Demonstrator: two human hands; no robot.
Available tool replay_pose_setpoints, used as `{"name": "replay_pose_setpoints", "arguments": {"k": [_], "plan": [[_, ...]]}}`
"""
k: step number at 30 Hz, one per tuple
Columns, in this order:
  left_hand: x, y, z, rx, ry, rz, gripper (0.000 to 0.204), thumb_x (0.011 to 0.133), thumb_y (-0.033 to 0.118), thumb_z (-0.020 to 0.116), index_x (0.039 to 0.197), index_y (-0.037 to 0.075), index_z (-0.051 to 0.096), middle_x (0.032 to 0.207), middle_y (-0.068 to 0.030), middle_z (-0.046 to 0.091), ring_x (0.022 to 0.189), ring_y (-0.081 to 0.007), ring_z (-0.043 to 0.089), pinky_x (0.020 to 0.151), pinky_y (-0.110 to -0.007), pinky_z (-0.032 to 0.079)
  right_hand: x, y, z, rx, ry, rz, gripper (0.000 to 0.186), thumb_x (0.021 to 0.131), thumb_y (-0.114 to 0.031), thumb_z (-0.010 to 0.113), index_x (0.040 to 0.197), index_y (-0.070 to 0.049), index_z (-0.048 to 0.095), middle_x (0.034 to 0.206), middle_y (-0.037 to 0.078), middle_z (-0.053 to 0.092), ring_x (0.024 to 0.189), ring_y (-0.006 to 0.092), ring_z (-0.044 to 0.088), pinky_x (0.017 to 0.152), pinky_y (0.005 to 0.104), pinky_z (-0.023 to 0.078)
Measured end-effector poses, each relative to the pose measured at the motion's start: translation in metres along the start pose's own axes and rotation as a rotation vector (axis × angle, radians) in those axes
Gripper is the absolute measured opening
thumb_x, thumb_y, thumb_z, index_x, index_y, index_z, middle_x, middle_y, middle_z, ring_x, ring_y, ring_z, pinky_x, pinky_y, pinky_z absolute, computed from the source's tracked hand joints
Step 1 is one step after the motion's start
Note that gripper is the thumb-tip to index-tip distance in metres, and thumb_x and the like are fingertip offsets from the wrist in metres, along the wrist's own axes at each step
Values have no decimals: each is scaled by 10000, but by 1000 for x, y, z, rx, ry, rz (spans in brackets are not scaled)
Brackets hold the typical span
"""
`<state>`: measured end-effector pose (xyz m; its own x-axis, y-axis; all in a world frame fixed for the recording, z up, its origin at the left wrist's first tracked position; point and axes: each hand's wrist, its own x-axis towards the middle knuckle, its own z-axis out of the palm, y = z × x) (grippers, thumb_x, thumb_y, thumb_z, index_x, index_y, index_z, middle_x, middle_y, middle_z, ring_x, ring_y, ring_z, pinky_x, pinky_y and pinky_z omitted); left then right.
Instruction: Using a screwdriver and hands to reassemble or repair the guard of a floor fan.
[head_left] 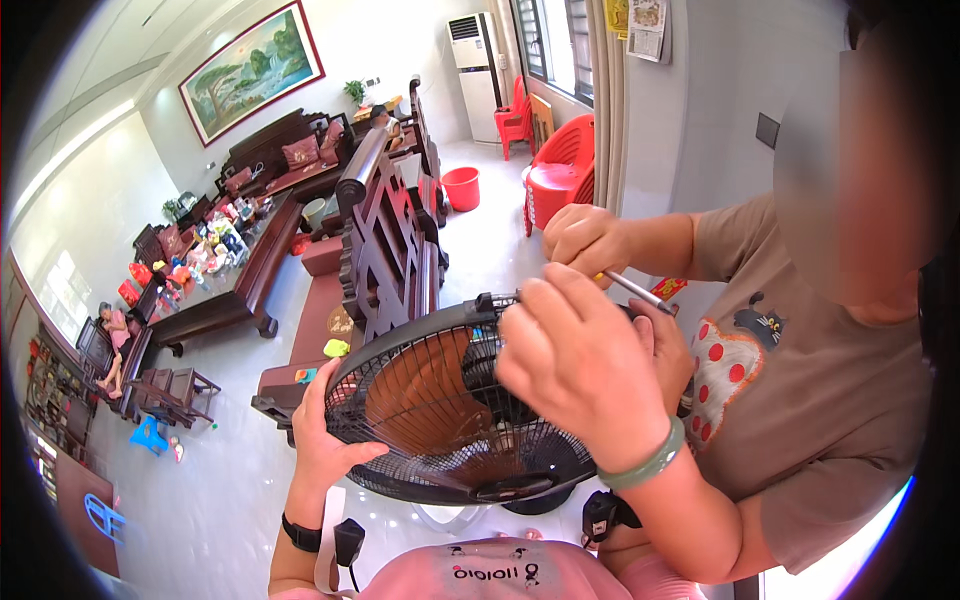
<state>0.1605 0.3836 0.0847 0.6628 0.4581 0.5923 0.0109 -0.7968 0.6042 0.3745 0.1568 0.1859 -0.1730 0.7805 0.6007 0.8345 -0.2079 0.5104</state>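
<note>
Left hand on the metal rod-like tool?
No, the left hand holds the edge of the black fan guard, apart from the metal rod-like tool.

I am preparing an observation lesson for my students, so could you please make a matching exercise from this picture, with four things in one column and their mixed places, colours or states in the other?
Things:
1. bucket
2. fan guard
3. framed painting
4. bangle

Places, colours or states:
A. hanging on a wall
B. red, standing on the floor
C. green, around a co-worker's wrist
D. black, held at its rim by the person's left hand

Right pairs: 1-B, 2-D, 3-A, 4-C
</note>
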Motion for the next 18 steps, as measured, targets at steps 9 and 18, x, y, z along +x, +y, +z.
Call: {"name": "replay_pose_setpoints", "arguments": {"k": [9, 18], "plan": [[2, 1, -5, 23, -25, -68, 1177, 534, 642, 838, 1381, -42, 391, 1196, -155, 603, 1087, -229, 606, 968, -349, 450, -37, -4, 43, 143, 138, 169, 215, 733, -155, 581, 888, -6, 580, 1010, 117, 609, 1051, 240, 577, 911, 323, 462], [4, -1, 1, 32, -14, 75, 1059, 519, 522, 886, 1350, 15, 467, 1197, -160, 599, 1011, -249, 645, 890, -353, 519, -42, 3, 26, 303, 2, 239, 231, 855, -109, 464, 1025, 41, 508, 1110, 105, 557, 1051, 205, 553, 915, 289, 446]]}}
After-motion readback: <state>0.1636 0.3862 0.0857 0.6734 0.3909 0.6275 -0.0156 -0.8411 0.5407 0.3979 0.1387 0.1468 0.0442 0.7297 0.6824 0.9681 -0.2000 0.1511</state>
